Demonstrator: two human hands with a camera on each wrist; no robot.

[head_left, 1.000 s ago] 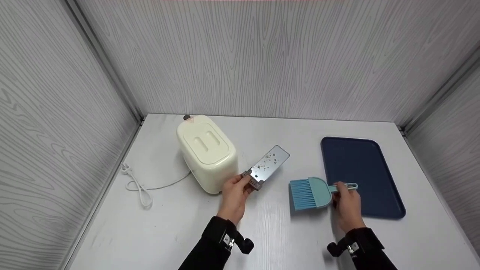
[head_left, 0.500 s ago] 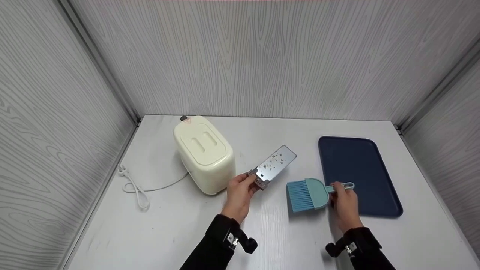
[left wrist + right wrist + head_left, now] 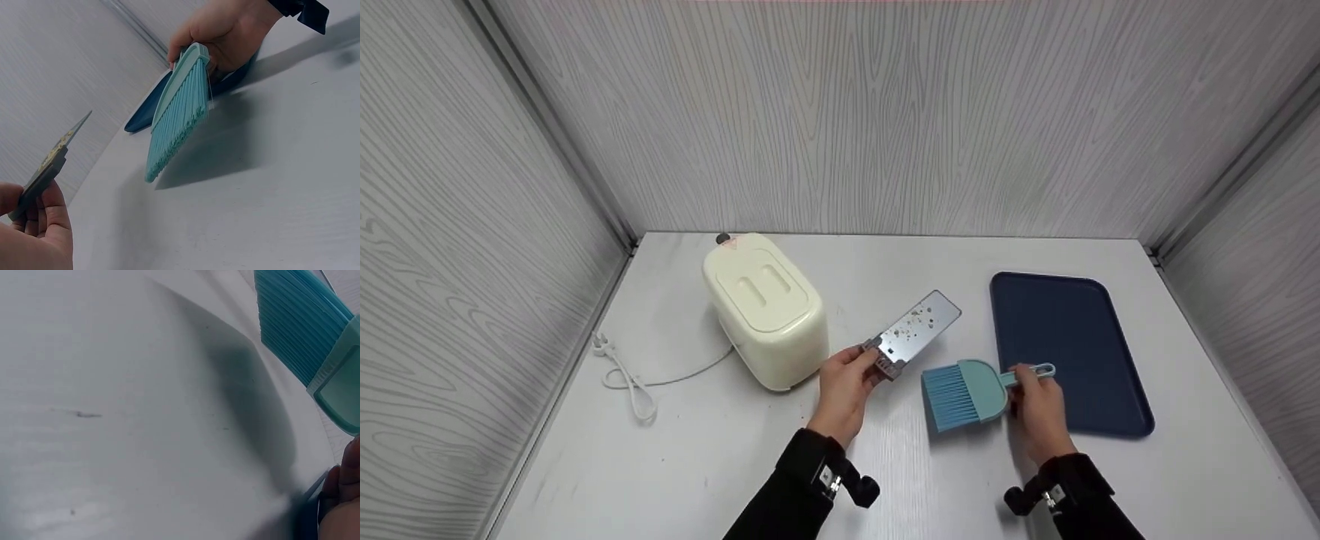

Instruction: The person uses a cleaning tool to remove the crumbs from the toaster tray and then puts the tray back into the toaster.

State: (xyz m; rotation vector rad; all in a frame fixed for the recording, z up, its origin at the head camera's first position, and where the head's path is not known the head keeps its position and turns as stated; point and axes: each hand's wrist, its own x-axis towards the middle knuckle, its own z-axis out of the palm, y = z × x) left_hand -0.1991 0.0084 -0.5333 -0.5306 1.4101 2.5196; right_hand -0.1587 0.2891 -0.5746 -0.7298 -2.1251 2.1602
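My left hand (image 3: 842, 391) pinches the grey end of a flat metal crumb tray (image 3: 919, 324) between thumb and fingers. Crumbs are scattered on its shiny face, and in the left wrist view the tray (image 3: 47, 164) is held up off the table, tilted. My right hand (image 3: 1039, 411) grips the handle of a light-blue brush (image 3: 964, 394), its bristles pointing left toward the tray. The bristles (image 3: 179, 121) hang above the table over their shadow in the left wrist view. A gap separates brush and crumb tray.
A cream toaster (image 3: 765, 309) with a lidded top stands left of my left hand, its white cord and plug (image 3: 622, 371) lying farther left. A dark blue tray (image 3: 1069, 349) lies at the right, partly behind my right hand. Wood-grain panels (image 3: 840, 112) enclose the table.
The crumb tray in my left hand has moved right, away from the toaster. The brush in my right hand has shifted slightly left and tilted, so the two are closer together.
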